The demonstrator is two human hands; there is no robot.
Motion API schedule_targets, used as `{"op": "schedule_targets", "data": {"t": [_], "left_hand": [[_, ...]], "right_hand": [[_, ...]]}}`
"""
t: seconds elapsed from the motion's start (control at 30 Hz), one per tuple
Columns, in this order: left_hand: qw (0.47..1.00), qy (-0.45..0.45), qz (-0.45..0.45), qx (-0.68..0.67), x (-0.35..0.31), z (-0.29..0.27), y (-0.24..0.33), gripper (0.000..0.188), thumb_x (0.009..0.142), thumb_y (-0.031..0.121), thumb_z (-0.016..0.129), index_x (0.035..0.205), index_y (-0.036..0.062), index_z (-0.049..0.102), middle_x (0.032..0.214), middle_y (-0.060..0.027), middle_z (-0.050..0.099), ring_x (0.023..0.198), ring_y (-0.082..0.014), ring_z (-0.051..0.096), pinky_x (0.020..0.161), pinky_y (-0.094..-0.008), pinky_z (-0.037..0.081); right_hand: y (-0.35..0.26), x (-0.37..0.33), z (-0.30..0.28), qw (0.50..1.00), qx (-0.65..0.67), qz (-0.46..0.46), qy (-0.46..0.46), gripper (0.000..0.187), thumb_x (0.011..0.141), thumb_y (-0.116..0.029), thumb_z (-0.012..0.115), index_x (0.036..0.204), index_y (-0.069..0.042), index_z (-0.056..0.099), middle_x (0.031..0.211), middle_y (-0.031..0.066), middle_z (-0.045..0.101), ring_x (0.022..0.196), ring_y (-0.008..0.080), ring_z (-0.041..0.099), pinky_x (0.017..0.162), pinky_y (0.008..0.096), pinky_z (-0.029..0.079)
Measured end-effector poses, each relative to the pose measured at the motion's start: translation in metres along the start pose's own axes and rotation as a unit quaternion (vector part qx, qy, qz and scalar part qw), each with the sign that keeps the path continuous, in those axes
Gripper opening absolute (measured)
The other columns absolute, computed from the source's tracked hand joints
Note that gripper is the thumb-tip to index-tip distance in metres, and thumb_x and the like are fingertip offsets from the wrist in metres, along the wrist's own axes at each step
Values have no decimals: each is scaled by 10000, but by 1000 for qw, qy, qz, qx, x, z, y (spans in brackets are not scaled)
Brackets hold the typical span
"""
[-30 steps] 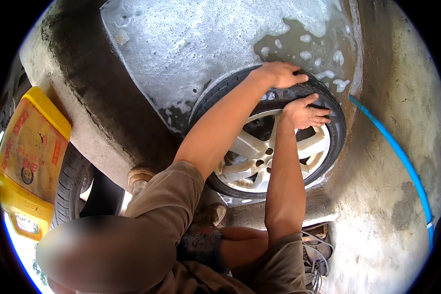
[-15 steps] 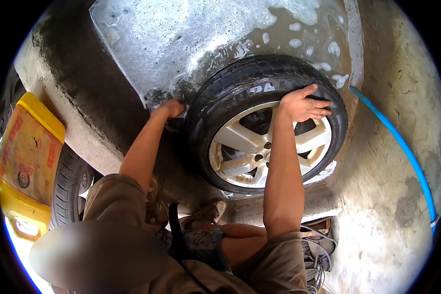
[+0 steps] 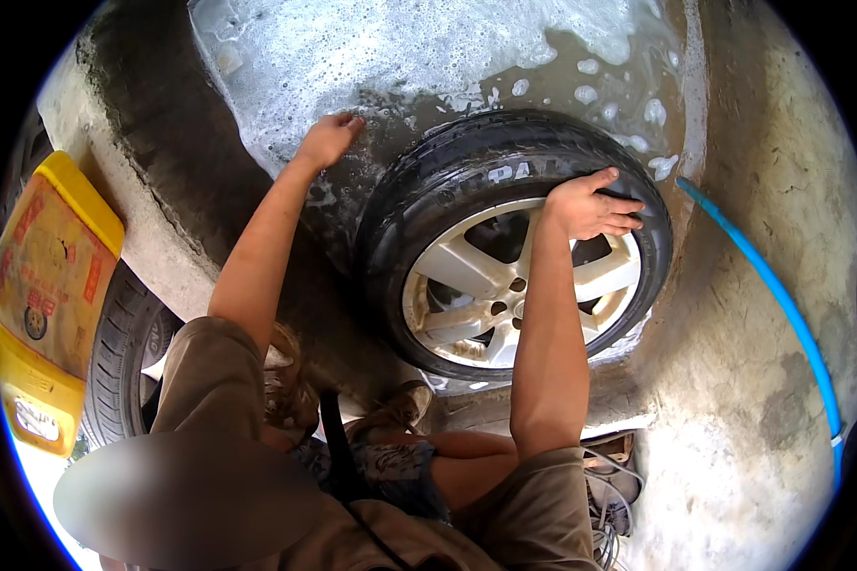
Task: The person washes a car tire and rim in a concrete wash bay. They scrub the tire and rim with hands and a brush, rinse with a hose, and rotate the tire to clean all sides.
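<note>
A wet black tyre on a silver spoked rim leans at the edge of a basin of foamy water. My right hand lies over the tyre's upper right sidewall and rim edge, fingers stretched apart. Beyond the tyre's left side, my left hand is curled closed, just above or at the surface of the suds. Whatever its fingers hold, if anything, is hidden from this view.
A blue hose runs down the concrete on the right. To the left stand a yellow jerrycan and another tyre, beyond a concrete ledge. Cables lie at lower right, near my feet.
My left hand has moved up and away from the tyre's left side, over the foam. My right hand keeps its place on the wheel.
</note>
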State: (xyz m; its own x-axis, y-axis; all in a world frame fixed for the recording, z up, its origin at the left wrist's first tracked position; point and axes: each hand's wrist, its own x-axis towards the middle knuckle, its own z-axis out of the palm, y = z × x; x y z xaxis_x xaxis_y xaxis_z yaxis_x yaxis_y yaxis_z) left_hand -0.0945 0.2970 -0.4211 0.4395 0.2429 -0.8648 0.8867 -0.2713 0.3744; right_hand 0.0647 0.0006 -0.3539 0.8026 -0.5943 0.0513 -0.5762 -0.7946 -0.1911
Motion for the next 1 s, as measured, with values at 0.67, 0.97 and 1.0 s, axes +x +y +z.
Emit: {"op": "schedule_targets", "data": {"t": [0.67,0.97,1.0], "left_hand": [[959,-74,274,11,-4,110,193,717,877,632,421,1378,122,468,1395,-148,470,1300,-318,425,1092,-404,318],[979,-199,-14,-48,22,79,70,903,856,773,223,1397,84,442,1481,-191,330,1399,-313,261,1155,-396,175],[972,-202,2,-120,19,85,41,903,869,760,218,1405,62,422,1477,-192,338,1384,-315,293,1146,-384,188]], "right_hand": [[-3,-1,-1,1000,15,3,-13,858,944,-579,355,1469,53,106,1498,352,54,1379,515,125,1115,534,196],[-5,1,-2,1000,6,12,-25,855,946,-578,345,1471,49,95,1508,334,40,1390,503,96,1092,542,250],[-2,0,-1,1000,6,4,-21,853,946,-576,347,1471,49,96,1508,334,40,1390,503,96,1091,542,251]]}}
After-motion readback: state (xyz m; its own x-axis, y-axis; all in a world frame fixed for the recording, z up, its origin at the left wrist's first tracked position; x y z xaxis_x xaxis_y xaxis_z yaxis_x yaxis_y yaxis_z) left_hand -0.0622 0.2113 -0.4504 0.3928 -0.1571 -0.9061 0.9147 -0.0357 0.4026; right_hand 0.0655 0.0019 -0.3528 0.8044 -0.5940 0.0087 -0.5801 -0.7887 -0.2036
